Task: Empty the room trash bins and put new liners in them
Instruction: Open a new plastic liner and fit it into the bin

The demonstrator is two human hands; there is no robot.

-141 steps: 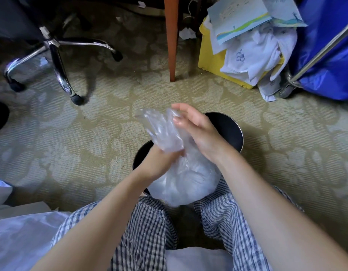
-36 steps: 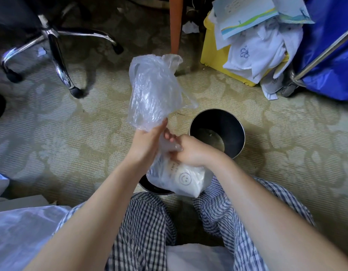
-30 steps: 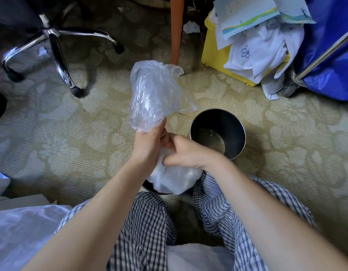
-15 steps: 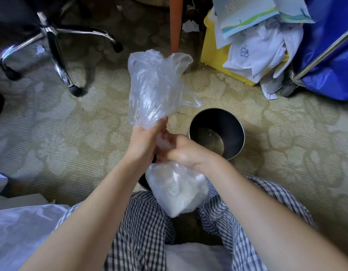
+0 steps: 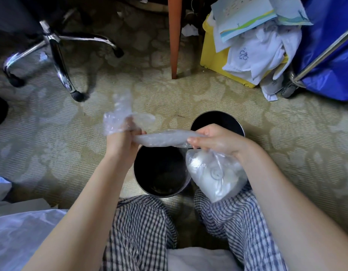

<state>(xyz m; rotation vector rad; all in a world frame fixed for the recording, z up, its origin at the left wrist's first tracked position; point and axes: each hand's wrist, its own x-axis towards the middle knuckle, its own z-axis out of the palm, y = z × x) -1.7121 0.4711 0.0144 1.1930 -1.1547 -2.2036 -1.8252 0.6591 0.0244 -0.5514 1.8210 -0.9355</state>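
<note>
Two round black metal bins stand on the carpet in front of my knees: the near bin [image 5: 159, 173] shows a dark, bare inside, and the far bin [image 5: 216, 119] sits behind my right hand. A clear plastic trash bag [image 5: 214, 175] with white waste hangs below my right hand [image 5: 214, 139], which grips its neck. My left hand [image 5: 122, 139] grips the bag's upper part, and the plastic is stretched level between both hands. The loose bag top [image 5: 120, 114] flares above my left fist.
An office chair's chrome base [image 5: 57, 49] stands at the back left. An orange table leg [image 5: 174, 36] rises behind the bins. A yellow box [image 5: 214, 57] heaped with white cloth and papers, and a blue cart [image 5: 331, 45], fill the back right. White plastic [image 5: 22, 237] lies near left.
The bag's top, held upright before, now lies sideways, pulled out level between my hands. My right hand has moved right with the filled part, uncovering the near bin.
</note>
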